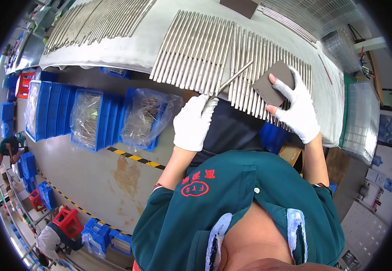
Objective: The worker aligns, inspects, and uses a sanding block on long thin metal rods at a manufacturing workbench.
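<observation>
My left hand (193, 123), in a white glove, is closed around the lower end of a thin metal rod (237, 75) that slants up to the right above the rows. My right hand (300, 107), gloved with some fingertips bare, grips a flat, square grey-brown pad (270, 86). The pad is just right of the rod's upper end, apart from it. Beneath both hands, silvery metal rods (191, 47) lie side by side on the white-covered table (157, 27). The pad and right hand cover part of the right-hand row (246, 92).
Another group of rods (99, 22) lies at the far left, and a dark block (240, 7) at the back. Clear plastic trays (360, 124) stand at the right. Blue crates (87, 119) with plastic-wrapped rods sit below the table's left side. Two people are at work farther left.
</observation>
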`<state>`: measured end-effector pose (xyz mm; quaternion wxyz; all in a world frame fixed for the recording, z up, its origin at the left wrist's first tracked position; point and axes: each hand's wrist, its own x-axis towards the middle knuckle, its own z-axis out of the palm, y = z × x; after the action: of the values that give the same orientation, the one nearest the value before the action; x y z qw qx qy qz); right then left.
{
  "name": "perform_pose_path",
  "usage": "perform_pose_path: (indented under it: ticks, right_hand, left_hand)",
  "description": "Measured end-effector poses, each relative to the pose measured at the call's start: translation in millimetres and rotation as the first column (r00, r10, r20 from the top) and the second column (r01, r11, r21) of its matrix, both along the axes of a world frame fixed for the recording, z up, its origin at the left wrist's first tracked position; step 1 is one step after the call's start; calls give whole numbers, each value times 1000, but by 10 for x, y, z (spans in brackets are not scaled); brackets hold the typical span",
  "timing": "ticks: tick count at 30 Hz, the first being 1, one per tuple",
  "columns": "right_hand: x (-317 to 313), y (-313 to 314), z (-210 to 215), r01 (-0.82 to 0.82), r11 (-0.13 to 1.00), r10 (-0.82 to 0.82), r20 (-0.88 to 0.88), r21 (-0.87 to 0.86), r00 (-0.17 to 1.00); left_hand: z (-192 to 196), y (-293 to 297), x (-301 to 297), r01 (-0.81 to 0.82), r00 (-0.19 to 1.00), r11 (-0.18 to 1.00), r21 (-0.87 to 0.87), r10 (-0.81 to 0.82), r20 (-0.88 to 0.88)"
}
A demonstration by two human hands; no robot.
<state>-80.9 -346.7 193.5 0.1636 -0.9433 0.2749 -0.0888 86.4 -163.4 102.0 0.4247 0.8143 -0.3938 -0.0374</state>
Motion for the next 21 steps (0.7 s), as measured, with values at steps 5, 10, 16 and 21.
perform_pose_path:
  ticks: [5, 10, 16, 21]
  right_hand:
    - [-4, 5, -13, 0, 1000, 0, 5, -10, 1000]
    - [24, 46, 13, 5, 995, -7, -15, -100, 1000]
    - [377, 87, 96, -111, 977, 125, 64, -182, 990]
    - [725, 77, 79, -164, 925, 187, 35, -344, 982]
  left_hand:
    - [-21, 9, 12, 30, 997, 1000, 7, -29, -66]
    - [-150, 30, 23, 66, 985, 998, 8, -64, -162]
    - [-39, 24, 62, 152, 931, 988, 24, -135, -340]
    - [-78, 10, 60, 139, 980, 990, 21, -135, -145]
